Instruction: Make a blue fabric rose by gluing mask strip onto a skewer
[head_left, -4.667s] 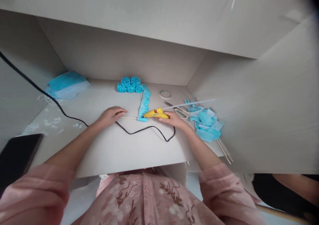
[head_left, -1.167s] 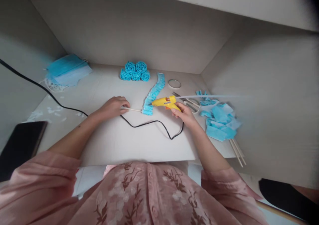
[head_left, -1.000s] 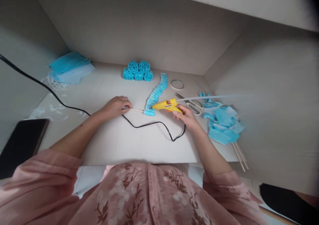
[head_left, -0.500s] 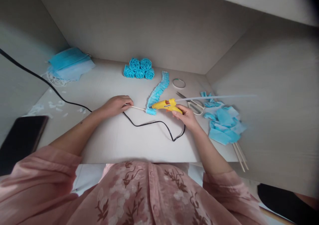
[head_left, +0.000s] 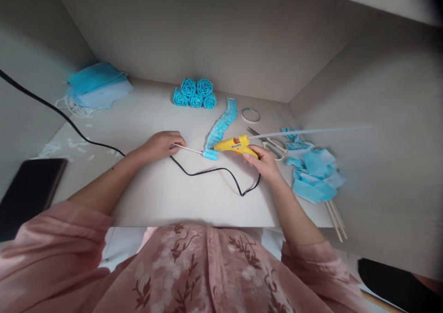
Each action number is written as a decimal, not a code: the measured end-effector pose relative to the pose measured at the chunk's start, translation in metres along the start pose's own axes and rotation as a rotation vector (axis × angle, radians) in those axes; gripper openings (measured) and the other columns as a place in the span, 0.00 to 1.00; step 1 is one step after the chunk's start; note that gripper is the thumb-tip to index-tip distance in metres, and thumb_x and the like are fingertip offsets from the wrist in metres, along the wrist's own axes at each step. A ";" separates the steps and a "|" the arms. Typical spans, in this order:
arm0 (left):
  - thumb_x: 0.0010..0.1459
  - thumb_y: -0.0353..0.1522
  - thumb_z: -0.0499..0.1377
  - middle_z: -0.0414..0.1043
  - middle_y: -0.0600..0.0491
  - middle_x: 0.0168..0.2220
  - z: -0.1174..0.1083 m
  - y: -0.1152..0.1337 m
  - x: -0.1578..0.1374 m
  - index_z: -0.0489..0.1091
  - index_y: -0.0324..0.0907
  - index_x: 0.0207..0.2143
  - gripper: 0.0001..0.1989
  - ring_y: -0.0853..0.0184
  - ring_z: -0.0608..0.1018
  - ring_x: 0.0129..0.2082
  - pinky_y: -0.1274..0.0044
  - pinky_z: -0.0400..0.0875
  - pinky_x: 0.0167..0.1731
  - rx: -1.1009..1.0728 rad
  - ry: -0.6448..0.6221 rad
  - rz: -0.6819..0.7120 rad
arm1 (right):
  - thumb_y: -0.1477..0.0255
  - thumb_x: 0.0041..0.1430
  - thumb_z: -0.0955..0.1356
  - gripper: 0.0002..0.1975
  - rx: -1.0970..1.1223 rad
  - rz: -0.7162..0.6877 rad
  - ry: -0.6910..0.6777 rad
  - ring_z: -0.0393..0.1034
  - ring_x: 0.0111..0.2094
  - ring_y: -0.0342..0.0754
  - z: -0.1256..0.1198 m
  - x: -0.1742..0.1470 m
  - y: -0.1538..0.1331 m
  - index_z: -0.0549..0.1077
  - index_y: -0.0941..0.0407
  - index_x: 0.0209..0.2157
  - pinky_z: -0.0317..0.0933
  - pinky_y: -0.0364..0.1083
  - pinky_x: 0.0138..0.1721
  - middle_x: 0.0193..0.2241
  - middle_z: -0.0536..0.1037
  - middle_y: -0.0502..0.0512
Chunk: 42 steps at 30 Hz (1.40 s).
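My left hand [head_left: 162,146] is closed on a thin wooden stick [head_left: 189,148]. The stick's far end meets the near end of a ruffled blue strip [head_left: 221,127], which lies curving away across the white table. In my right hand [head_left: 263,161] is a yellow glue gun [head_left: 232,144], a long clear glue stick [head_left: 304,131] jutting from its back. The gun's nozzle points left at the strip, close to its near end; whether it touches cannot be made out. The gun's black cord [head_left: 207,170] loops over the table under my left hand.
Several rolled blue roses [head_left: 195,93] are stacked at the back. Blue masks [head_left: 98,84] lie back left, a phone [head_left: 29,195] at the left edge. On the right are scissors [head_left: 273,147], a ring [head_left: 251,115], blue scraps [head_left: 316,172] and wooden sticks [head_left: 335,218].
The glue gun has shifted slightly right in the picture with my right hand, and the whole view has moved a little. My left hand keeps its hold on the stick.
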State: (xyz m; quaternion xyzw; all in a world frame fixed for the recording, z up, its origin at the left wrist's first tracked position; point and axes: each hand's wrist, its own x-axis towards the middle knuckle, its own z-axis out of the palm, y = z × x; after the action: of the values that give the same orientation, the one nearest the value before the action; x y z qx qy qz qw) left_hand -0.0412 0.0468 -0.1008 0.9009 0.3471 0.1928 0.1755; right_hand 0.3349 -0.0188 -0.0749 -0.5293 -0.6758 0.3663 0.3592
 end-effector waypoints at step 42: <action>0.66 0.35 0.53 0.77 0.51 0.37 0.001 -0.006 0.001 0.77 0.41 0.38 0.13 0.67 0.77 0.36 0.79 0.66 0.36 -0.082 -0.002 -0.005 | 0.51 0.60 0.69 0.24 -0.090 0.004 -0.036 0.66 0.27 0.45 -0.001 0.002 0.006 0.81 0.57 0.43 0.58 0.44 0.28 0.31 0.80 0.55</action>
State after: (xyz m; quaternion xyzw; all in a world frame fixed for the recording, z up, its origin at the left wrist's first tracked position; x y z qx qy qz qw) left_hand -0.0433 0.0515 -0.1035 0.8921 0.3412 0.2055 0.2131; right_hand 0.3378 -0.0156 -0.0796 -0.5395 -0.6970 0.3456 0.3220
